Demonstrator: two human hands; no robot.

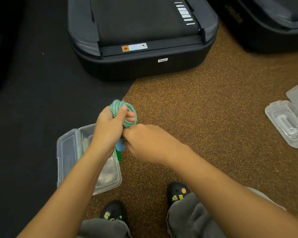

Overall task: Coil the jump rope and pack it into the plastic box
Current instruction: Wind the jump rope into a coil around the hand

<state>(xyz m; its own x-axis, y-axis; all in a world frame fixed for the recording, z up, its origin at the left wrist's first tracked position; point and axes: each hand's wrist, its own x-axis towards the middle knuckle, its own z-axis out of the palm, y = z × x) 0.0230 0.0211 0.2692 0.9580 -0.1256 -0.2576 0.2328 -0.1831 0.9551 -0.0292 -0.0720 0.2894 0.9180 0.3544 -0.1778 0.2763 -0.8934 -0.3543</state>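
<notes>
Left hand (108,129) fisted in a closed grip, thumb raised, right hand (144,143) touching it with pinched fingers, both bare forearms extended forward

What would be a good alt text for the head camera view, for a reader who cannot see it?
The left hand grips a coiled blue-green braided jump rope while the right hand pinches its lower end, above an open clear plastic box on the floor. A black treadmill stands ahead; another clear plastic container lies at right.
</notes>
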